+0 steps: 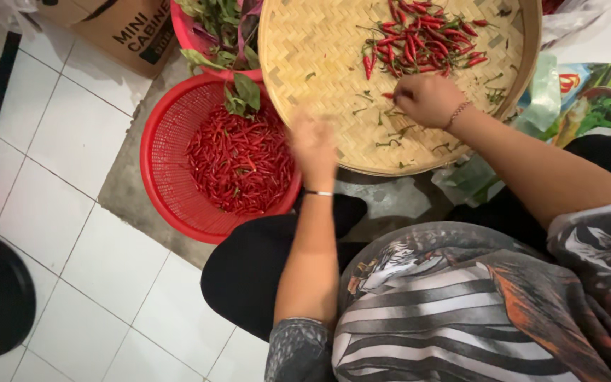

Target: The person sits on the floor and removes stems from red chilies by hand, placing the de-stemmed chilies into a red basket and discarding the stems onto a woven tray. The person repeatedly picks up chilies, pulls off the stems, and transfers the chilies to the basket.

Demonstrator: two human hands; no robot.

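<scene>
Round woven tray (319, 64) — bamboo, pale, shallow-rimmed, resting on the floor in front of a seated person. Chillies (422, 35): a loose heap of small red ones with green stalks, lying on the tray's far right part, close under the rim. Stalks (390, 138): green bits scattered across the tray's near right part, between the heap and the near rim. Right hand (429, 99): over the tray just on the near side of the heap, fingers curled in and pinched at the tip onto something small and red at the heap's near edge; what exactly it grips cannot be told. A thin bracelet sits on that wrist. Left hand (314, 145): blurred, at the tray's near left rim, just beside the basket; whether it is spread or closed, or holds anything, cannot be told. A dark band circles that wrist. Basket (160, 170) — red plastic mesh, round, on the floor touching the tray's left side, holding a thick layer of stalkless red chillies. Leaves (238, 95): green, drooping over the basket's far rim from a second red tub (178, 28) behind it. Cardboard box (118, 28) at the far left. Floor (72, 233): white tiles.
</scene>
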